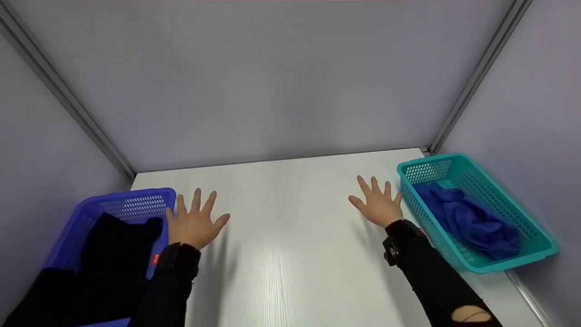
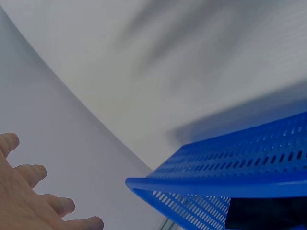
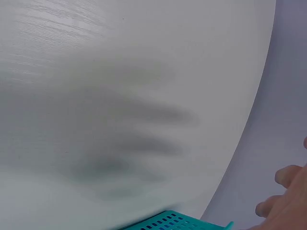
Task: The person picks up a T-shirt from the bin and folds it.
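Observation:
My left hand (image 1: 194,226) is held above the white table with its fingers spread, holding nothing. Beside it stands a blue plastic basket (image 1: 170,195) with black cloth (image 1: 120,240) inside. In the left wrist view, the spread fingers of this hand (image 2: 29,194) appear at lower left, apart from the basket (image 2: 230,177). My right hand (image 1: 379,206), also spread and bare of any object, hovers just left of a teal basket (image 1: 481,269). A crumpled blue cloth (image 1: 476,222) lies in that basket. Only part of the right hand (image 3: 288,201) shows in the right wrist view.
A white tabletop (image 1: 281,227) extends between the two baskets, with shadows of both hands on it. Grey panels (image 1: 290,81) enclose the back and both sides. A metal strip (image 1: 526,295) runs along the table's right edge.

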Motion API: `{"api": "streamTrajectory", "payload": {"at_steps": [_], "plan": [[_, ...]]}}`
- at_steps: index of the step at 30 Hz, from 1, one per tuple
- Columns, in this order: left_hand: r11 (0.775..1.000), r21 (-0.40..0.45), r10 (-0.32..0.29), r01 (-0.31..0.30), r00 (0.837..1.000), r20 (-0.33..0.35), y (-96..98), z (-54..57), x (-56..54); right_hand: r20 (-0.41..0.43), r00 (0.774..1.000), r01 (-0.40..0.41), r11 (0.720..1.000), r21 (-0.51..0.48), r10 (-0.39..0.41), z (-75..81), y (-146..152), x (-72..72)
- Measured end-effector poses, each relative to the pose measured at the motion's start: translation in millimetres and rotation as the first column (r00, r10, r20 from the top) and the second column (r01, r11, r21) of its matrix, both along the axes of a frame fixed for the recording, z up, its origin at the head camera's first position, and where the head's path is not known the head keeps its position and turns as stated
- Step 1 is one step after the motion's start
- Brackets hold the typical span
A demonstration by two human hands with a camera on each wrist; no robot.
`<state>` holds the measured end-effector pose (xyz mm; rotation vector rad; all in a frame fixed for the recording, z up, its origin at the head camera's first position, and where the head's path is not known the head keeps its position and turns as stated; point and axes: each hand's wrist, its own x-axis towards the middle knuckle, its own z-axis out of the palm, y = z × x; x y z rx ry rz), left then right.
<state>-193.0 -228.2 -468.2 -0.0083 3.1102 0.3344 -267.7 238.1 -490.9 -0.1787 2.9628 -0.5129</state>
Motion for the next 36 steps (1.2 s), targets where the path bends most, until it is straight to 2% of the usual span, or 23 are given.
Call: {"api": "streamTrajectory", "payload": {"at_steps": [10,16,21,26,30,33,36], "plan": [[0.998,0.015,0.068,-0.068,0.998,0.018,-42.2,5.6,12.2,-0.031,0.999,-0.043,0.999,0.016,0.043,7.7,4.0,5.8],[0.996,-0.025,0.089,-0.088,0.995,0.041,-71.3,0.8,22.2,-0.059,0.996,-0.062,0.998,0.030,0.064,6.8,4.6,8.3],[0.995,-0.037,0.098,-0.096,0.991,0.085,-88.3,-4.5,32.9,-0.041,0.996,-0.079,0.997,0.028,0.080,5.3,2.1,7.5],[0.995,-0.014,0.099,-0.098,0.974,0.206,-92.8,-6.6,41.9,-0.027,0.995,-0.091,0.995,0.029,0.091,3.8,1.1,7.2],[0.997,-0.002,0.074,-0.078,0.945,0.318,-87.5,-3.4,46.3,-0.027,0.994,-0.101,0.995,0.017,0.102,3.2,0.7,8.8],[0.998,-0.001,0.065,-0.068,0.934,0.350,-82.3,-0.8,47.2,-0.025,0.994,-0.105,0.994,0.005,0.105,3.6,0.5,10.3],[0.996,-0.001,0.079,-0.084,0.934,0.347,-83.1,0.4,45.5,-0.029,0.994,-0.109,0.994,0.004,0.110,3.5,1.2,11.5]]}}
